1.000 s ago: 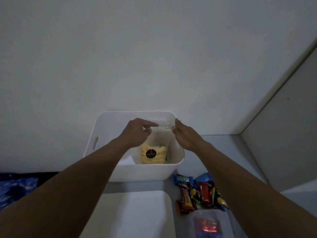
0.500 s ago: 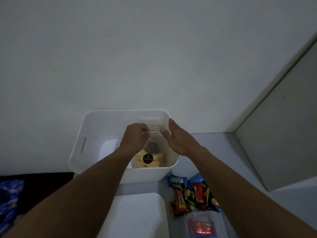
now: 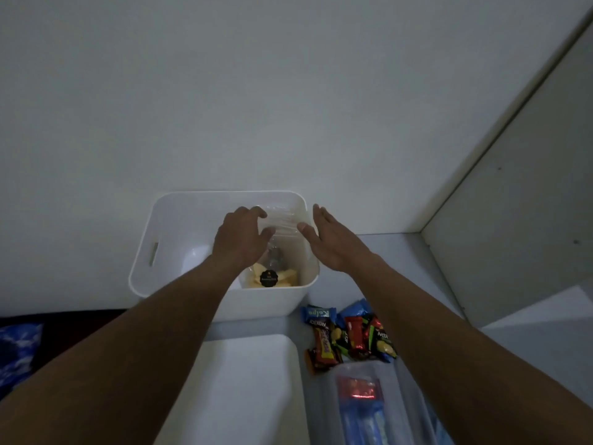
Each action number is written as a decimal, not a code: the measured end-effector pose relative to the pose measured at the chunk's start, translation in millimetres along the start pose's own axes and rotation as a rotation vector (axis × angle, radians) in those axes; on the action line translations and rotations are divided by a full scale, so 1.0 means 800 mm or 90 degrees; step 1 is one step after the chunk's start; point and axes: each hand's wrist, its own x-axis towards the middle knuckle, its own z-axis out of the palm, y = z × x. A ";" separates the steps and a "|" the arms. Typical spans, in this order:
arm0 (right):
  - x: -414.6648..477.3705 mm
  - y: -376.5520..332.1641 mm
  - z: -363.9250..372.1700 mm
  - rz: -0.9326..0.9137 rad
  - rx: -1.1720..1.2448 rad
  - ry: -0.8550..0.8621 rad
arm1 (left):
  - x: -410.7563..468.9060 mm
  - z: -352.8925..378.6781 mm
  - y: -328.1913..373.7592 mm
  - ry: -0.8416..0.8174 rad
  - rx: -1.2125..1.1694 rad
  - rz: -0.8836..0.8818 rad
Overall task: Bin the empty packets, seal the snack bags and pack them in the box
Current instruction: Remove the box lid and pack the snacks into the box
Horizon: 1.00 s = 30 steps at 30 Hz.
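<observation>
Against the wall at the far edge of the table point(image 3: 401, 252), a white box point(image 3: 150, 232) is sitting with its top open. Toward its right-hand side a clear snack bag point(image 3: 279, 220) is standing upright inside it, with yellow chips point(image 3: 284, 279) and a round black sticker point(image 3: 269, 278) showing low down. The left hand point(image 3: 239, 240) is reaching over the box and gripping the bag's top edge, fingers curled over it and thumb closing in from the near side. The right hand point(image 3: 333, 244) is hovering flat above the box's right rim with its fingers straight. Its thumb tip is lying at the bag's top, though I cannot tell whether it is touching. The hands are sitting apart with the bag's top between them. Coloured snack packets point(image 3: 349, 335) are lying in a pile on the table in front of the box, beside a white lid point(image 3: 250, 380). Nearer the camera, a clear pouch point(image 3: 362, 403) with something red inside is lying flat. A blue cloth point(image 3: 16, 348) is showing at the far left.
</observation>
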 end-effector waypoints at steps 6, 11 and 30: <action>-0.055 0.026 -0.033 0.003 -0.023 -0.007 | -0.047 -0.013 0.048 0.019 0.016 0.047; -0.114 0.063 -0.040 -0.020 -0.041 -0.018 | -0.120 0.003 0.096 0.088 0.058 0.078; -0.316 0.193 0.113 -0.014 -0.058 -0.084 | -0.372 0.168 0.137 -0.159 0.014 -0.123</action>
